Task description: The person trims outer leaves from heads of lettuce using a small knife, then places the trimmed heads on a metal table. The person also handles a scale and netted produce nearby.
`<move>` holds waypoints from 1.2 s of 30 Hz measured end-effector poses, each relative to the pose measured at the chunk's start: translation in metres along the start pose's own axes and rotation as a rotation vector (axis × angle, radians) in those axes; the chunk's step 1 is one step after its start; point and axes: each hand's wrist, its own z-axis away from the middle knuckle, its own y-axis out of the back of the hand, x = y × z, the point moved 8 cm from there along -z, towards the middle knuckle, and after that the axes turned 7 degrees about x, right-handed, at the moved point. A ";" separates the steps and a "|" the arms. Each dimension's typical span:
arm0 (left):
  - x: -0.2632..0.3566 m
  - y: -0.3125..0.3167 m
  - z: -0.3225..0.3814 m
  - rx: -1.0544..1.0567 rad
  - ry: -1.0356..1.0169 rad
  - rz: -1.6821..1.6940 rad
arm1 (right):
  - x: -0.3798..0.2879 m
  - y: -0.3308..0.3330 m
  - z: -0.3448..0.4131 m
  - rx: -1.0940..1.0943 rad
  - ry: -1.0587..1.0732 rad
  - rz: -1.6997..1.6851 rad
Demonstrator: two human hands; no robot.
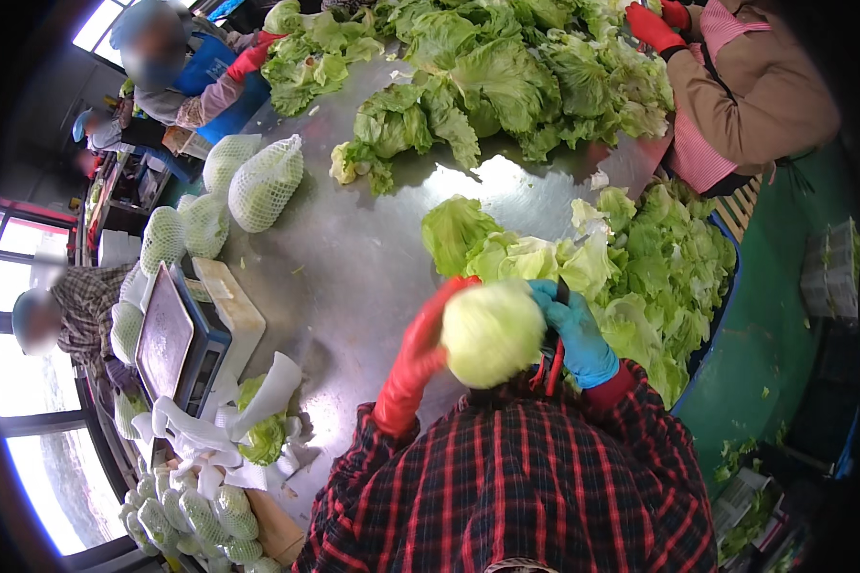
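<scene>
A trimmed pale green lettuce head (493, 334) is held before my chest, slightly blurred. My left hand (423, 354), in a red rubber glove, grips its left side. My right hand (577, 333), in a blue glove, is at its right side with a dark-handled tool (562, 292), likely a knife, between the fingers; how much this hand bears on the lettuce is unclear. Loose lettuce leaves (527, 259) lie just beyond both hands on the metal table (358, 265). Another lettuce head (264, 430) lies at the left among white foam sleeves (276, 394).
A scale (186, 344) stands at the left, near net-wrapped lettuces (265, 185). Untrimmed lettuces (487, 79) cover the far side. A leaf-filled bin (659, 286) adjoins the right edge. Co-workers stand at the upper left (218, 79), left (89, 308) and upper right (745, 93).
</scene>
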 end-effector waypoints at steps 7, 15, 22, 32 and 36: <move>-0.040 0.033 0.014 0.428 -0.213 -0.678 | 0.003 -0.017 -0.014 -0.048 -0.034 0.082; -0.016 0.093 0.024 0.541 -0.192 -0.603 | 0.057 -0.026 -0.030 -0.133 -0.141 0.283; -0.013 0.100 0.037 0.473 -0.235 -0.890 | 0.066 -0.065 -0.036 -0.190 -0.086 0.219; -0.054 0.076 0.031 0.362 0.105 0.392 | 0.053 -0.036 -0.052 0.036 0.037 0.160; -0.073 0.052 0.042 0.281 0.196 0.568 | 0.045 -0.035 -0.039 0.108 0.176 0.497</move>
